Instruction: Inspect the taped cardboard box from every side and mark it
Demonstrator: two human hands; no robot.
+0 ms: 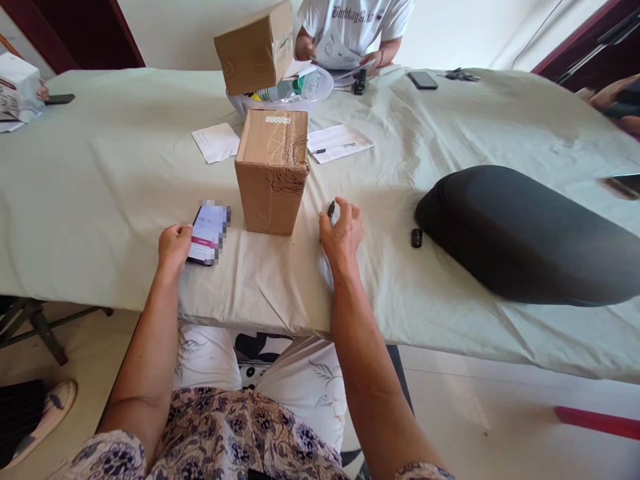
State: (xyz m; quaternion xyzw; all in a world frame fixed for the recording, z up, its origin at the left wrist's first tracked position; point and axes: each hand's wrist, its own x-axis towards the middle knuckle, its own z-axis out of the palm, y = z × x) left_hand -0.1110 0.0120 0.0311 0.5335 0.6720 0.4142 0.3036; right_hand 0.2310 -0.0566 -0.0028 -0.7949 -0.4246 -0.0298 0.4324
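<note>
My left hand rests on the cloth with its fingers curled round the lower edge of a smartphone whose screen is lit. A taped cardboard box stands upright between my hands. To the right of that box, my right hand pinches a black marker against the table. A small black cap lies on the cloth right of that hand.
A large black bag lies at the right. A second cardboard box leans on a clear bowl at the back. Papers with a pen, another phone and a person in a white shirt are at the far edge.
</note>
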